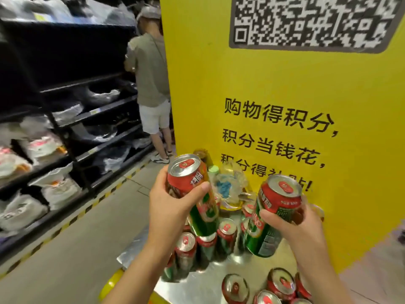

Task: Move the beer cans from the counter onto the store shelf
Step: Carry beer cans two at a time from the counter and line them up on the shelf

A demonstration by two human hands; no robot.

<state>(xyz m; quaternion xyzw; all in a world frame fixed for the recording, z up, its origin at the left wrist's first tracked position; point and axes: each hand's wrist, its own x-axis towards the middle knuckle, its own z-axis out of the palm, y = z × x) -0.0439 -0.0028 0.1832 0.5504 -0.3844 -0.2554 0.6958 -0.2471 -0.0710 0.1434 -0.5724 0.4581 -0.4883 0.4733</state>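
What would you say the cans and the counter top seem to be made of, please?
Cans: the one in the left hand, can, and the one in the right hand, can, look like thin metal, probably aluminium, with bare silvery lids, red pull tabs and glossy red-and-green printed sides.
Counter top: seemingly polished sheet metal, perhaps stainless steel; it mirrors the cans standing on it.

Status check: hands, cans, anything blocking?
Left hand grips one can; right hand grips another can. More cans stand on counter. Shopper in aisle beside shelf.
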